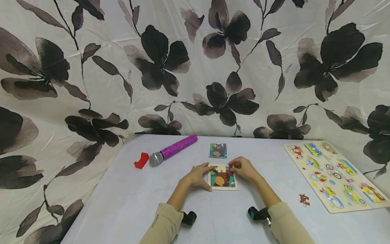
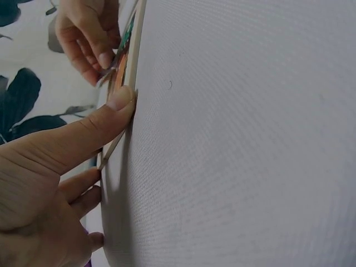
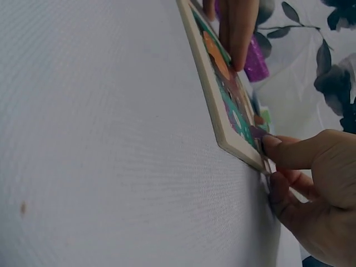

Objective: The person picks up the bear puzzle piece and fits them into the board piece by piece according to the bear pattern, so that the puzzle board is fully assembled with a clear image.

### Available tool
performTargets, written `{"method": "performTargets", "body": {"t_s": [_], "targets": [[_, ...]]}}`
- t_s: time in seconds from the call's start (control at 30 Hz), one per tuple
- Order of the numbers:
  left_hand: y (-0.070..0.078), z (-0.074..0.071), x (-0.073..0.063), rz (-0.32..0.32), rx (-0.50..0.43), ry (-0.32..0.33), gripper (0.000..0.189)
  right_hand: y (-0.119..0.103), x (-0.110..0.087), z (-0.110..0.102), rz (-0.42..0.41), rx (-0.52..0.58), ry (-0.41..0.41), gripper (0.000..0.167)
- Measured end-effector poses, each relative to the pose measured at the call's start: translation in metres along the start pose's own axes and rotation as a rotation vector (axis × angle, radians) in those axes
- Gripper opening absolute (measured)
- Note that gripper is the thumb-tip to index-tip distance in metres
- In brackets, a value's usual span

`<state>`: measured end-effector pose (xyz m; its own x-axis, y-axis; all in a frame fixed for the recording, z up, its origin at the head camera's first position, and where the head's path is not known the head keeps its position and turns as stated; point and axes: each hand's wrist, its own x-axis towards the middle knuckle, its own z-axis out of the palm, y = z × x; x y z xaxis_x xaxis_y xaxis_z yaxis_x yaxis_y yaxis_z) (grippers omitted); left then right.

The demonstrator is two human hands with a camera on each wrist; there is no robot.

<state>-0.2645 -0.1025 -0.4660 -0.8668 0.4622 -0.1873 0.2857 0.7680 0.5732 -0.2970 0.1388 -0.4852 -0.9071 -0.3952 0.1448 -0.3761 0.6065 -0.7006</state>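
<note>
A small wooden bear puzzle board (image 1: 223, 182) lies flat on the table, its upper part showing a pale bare patch. My left hand (image 1: 198, 176) holds the board at its left side, the thumb on the near edge and the index finger reaching over the far corner. At the upper right corner my right hand (image 1: 243, 168) pinches a purple puzzle piece (image 3: 257, 132) between thumb and fingers. In the left wrist view, the left thumb (image 2: 119, 99) presses the board's rim. Just beyond the board lies a bear picture card (image 1: 218, 150).
A purple glitter microphone (image 1: 179, 147) and a red curved block (image 1: 141, 160) lie at the left. On the right are a large vehicle puzzle board (image 1: 332, 183) and a loose brown puzzle piece (image 1: 304, 200). A floral cloth (image 1: 189, 112) hangs behind the table.
</note>
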Motion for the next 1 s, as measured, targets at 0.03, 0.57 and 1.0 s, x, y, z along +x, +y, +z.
{"method": "performTargets", "body": {"t_s": [0.03,0.57,1.0], "targets": [[0.0,0.0001,-0.0002,-0.002,0.001,0.0,0.086,-0.0009,0.0001,0.0,0.003,-0.006,-0.008,0.02],[-0.0006,-0.0011,0.0009,0.007,0.0,0.006,0.086,-0.005,0.0006,-0.0019,-0.038,-0.065,-0.058,0.024],[0.0006,0.0008,0.0002,-0.004,0.002,0.002,0.086,0.0012,-0.0009,-0.0004,-0.063,-0.072,-0.054,0.019]]}}
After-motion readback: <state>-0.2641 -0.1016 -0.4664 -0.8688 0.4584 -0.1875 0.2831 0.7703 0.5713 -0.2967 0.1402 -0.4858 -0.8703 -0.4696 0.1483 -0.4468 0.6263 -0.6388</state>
